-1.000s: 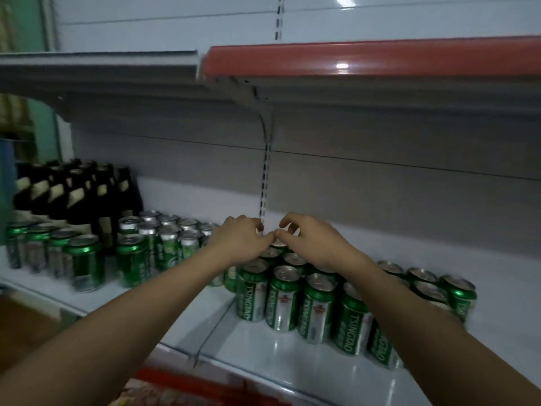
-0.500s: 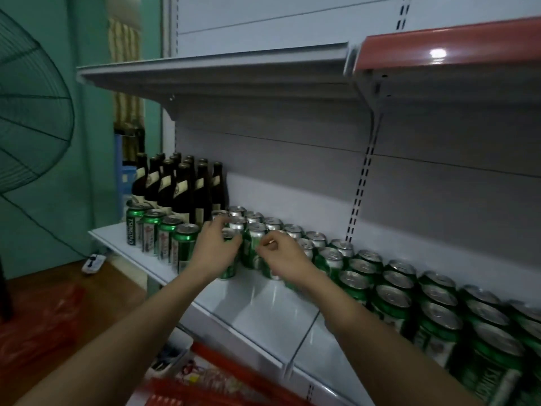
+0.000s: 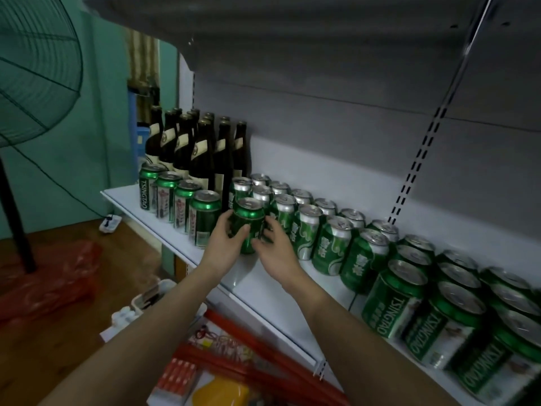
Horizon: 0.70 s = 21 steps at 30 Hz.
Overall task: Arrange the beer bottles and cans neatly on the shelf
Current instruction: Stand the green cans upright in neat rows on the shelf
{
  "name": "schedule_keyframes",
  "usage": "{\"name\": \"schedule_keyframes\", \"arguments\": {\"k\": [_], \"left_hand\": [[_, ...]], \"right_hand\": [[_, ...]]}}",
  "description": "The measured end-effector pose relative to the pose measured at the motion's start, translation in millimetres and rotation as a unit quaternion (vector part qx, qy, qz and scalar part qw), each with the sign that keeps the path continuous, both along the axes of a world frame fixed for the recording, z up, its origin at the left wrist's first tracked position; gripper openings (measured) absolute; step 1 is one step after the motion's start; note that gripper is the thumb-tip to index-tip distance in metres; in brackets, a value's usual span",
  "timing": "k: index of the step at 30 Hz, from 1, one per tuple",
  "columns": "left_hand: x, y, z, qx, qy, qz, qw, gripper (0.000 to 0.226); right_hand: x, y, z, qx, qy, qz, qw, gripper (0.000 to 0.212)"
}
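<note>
- At the front of the white metal shelf [image 3: 272, 291], both forearms were stretched forward and up from the lower edge of the view.
- A dark green aluminium beer can [image 3: 248, 221] was clasped upright, the left hand [image 3: 224, 244] curled round its left side, the right hand [image 3: 273, 250] round its right.
- The can was held just beside a row of green cans [image 3: 181, 200], before dark brown glass bottles [image 3: 199, 150].

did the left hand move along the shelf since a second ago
Yes. The left hand went left, from the upright slot strip to a can beside the bottles.
</note>
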<state>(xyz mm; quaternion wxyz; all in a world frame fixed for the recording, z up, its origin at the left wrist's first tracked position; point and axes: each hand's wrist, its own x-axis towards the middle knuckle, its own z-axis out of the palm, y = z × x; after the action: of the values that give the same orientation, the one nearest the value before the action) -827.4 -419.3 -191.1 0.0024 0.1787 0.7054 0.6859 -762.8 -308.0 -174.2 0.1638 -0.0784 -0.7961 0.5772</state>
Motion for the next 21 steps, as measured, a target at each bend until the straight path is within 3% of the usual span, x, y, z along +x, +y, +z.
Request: {"name": "schedule_keyframes", "arguments": {"k": [9,13,21], "left_hand": [[8,6,0,0.050,0.017,-0.005,0.999,0.051],[24,6,20,0.118,-0.047,-0.056,0.990,0.034],[68,5,42,0.164,-0.118,-0.161,0.966,0.031]], "right_hand": [[13,3,-3,-0.019,0.074,-0.055,0.996,0.050],[34,11,10,-0.002,0.122,-0.075,0.990,0.044],[88,29,37,-0.001,0.182,-0.059,0.982,0.033]]}}
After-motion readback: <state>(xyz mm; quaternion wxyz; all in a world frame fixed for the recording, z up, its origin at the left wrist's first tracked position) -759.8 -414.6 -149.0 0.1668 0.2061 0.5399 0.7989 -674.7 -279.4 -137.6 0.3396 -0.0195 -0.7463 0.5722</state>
